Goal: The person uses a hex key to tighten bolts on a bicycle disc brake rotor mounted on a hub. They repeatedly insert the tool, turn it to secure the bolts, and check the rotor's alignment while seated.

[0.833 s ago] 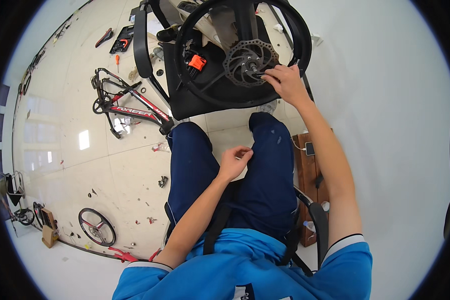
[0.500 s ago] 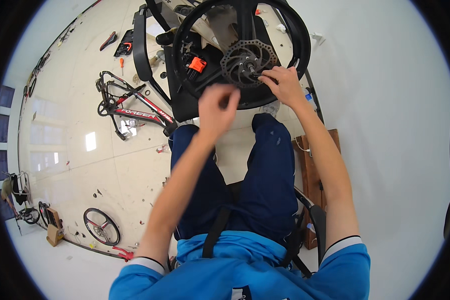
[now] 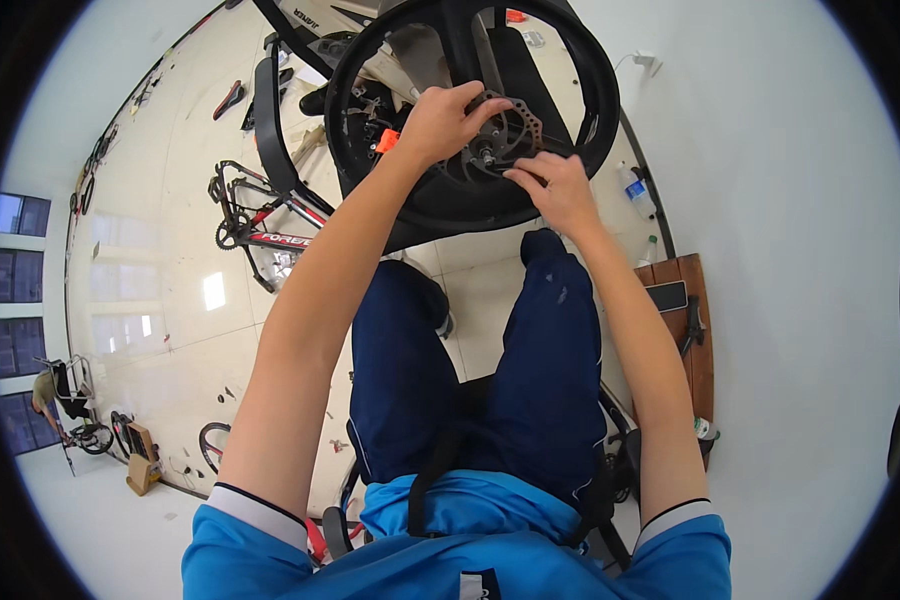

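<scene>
A black spoked wheel (image 3: 470, 206) lies in front of me on a black chair, with a silver brake disc (image 3: 532, 124) around its hub (image 3: 487, 156). My left hand (image 3: 444, 124) reaches over the disc's upper left. Its fingers are bent at the disc's edge and the thumb lies across the face, hiding part of it. Just right of and below the hub, my right hand (image 3: 558, 188) is closed in a pinch. Something thin and dark shows near its fingertips, too small to make out.
A red and black bicycle frame (image 3: 270, 238) lies on the floor at left. An armrest (image 3: 273, 125) stands beside the wheel. On my right are a wooden bench (image 3: 702, 290) with a phone (image 3: 667, 296) and a water bottle (image 3: 637, 190). Far left, a person (image 3: 46, 395) is beside a bicycle.
My left hand has moved up and right, from the wheel's near rim onto the brake disc. My right hand stays pinched near the hub. The whole view has shifted slightly.
</scene>
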Motion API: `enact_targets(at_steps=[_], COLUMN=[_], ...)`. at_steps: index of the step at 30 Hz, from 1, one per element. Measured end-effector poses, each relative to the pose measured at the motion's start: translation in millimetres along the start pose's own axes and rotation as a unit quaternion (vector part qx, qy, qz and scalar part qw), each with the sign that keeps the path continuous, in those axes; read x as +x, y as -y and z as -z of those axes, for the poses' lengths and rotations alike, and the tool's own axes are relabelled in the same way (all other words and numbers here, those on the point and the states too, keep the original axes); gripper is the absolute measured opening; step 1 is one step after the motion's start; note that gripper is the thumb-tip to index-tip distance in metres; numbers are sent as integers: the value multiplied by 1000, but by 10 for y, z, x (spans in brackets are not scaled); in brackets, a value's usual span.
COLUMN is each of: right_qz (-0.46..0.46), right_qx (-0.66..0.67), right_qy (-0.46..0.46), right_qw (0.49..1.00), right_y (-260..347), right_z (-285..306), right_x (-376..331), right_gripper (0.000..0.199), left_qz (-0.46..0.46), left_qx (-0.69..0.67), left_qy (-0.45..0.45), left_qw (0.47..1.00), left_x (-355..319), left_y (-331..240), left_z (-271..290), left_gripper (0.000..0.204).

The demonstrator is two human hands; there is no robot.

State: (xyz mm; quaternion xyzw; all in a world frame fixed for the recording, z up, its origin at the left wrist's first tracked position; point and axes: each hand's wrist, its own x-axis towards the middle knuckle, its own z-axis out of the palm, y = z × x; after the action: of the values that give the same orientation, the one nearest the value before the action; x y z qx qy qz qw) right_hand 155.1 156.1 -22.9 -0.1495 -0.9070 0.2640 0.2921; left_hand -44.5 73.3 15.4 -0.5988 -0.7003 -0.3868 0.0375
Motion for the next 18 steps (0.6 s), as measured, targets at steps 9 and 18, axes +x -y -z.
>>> enact_targets(at_steps=[9, 18], right_qz=[-245, -324], right_qx=[189, 248], right_qy=[-132, -128], right_qw=[942, 904], right_y=[167, 242], right_z=[-542, -700], right_x=[-361, -418], right_gripper=[29, 43], left_qz=[19, 39], left_qx=[-8, -13], left_qy=[-5, -14], left_qw=[1000, 999], left_x=[-60, -106], left_y=[-33, -81], left_z=[-10, -66], left_gripper=[38, 39])
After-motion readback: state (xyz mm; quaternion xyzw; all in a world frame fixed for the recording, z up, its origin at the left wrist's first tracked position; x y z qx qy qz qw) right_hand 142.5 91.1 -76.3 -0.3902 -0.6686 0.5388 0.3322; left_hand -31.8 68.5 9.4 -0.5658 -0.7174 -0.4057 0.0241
